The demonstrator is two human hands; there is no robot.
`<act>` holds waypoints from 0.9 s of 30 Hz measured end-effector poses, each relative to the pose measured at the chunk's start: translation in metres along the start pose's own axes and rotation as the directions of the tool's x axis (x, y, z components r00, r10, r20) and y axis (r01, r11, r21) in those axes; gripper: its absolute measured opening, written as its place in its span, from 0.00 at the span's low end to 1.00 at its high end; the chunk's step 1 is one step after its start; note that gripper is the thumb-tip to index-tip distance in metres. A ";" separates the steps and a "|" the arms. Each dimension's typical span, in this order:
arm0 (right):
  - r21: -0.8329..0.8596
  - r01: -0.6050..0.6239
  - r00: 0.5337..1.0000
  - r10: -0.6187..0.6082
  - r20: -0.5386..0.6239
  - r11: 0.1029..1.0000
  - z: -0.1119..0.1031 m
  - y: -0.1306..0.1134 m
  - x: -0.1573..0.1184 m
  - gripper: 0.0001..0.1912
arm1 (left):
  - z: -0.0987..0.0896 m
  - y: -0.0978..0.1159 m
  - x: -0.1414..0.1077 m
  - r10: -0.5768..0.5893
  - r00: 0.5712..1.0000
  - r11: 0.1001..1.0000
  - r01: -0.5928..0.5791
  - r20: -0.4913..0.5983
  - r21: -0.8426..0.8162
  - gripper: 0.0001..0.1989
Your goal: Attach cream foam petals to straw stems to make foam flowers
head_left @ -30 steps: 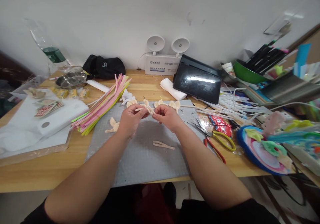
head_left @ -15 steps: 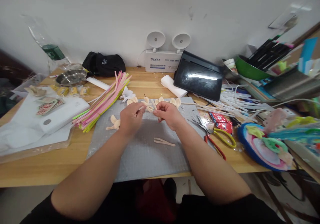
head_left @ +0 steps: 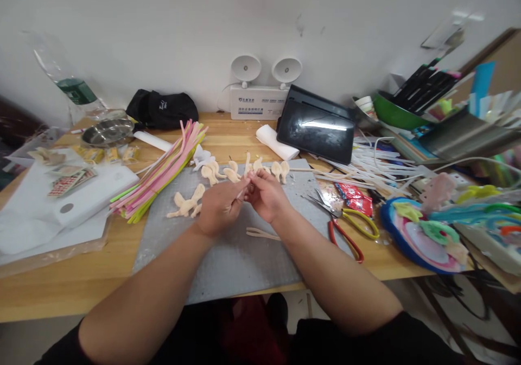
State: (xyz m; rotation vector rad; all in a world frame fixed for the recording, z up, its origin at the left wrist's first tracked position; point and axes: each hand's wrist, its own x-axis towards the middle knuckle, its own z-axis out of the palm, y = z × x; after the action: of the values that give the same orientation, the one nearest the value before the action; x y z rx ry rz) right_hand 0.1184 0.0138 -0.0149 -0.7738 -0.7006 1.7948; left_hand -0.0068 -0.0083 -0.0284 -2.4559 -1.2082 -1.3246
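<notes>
Having drawn closer together since half a second earlier, beyond a folded strip on the gray mat, the left hand and right hand pinched a cream strip between their fingertips, its end upright, near some looped cream pieces.

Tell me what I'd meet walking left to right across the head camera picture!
Red patterned cards → black bag → left hand → right hand → yellow-handled scissors → blue-rimmed round tray.
</notes>
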 end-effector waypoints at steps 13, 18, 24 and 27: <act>0.063 0.259 0.962 -0.251 -0.110 0.964 -0.003 -0.007 0.001 0.10 | -0.006 0.016 0.002 -0.497 0.861 0.803 0.504 0.110 -0.318 0.08; 0.043 0.236 0.937 -0.215 -0.276 0.971 0.001 -0.007 -0.001 0.08 | -0.006 0.019 0.002 -0.604 0.792 0.733 0.596 0.089 -0.329 0.08; -0.033 0.296 0.868 -0.283 -0.408 0.955 -0.012 -0.022 0.004 0.11 | -0.005 0.018 0.008 -0.802 0.566 0.341 0.696 0.192 -0.632 0.05; -0.116 0.419 0.775 -0.421 -0.472 0.900 -0.029 -0.040 0.012 0.13 | -0.008 0.010 0.014 -0.869 0.436 0.097 0.613 0.233 -0.784 0.03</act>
State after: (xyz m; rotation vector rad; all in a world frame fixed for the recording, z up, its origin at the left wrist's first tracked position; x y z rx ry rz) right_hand 0.1600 0.0402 -0.0048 -0.9414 -0.4861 1.1222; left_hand -0.0008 -0.0104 -0.0100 -1.6105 -2.3715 -2.9892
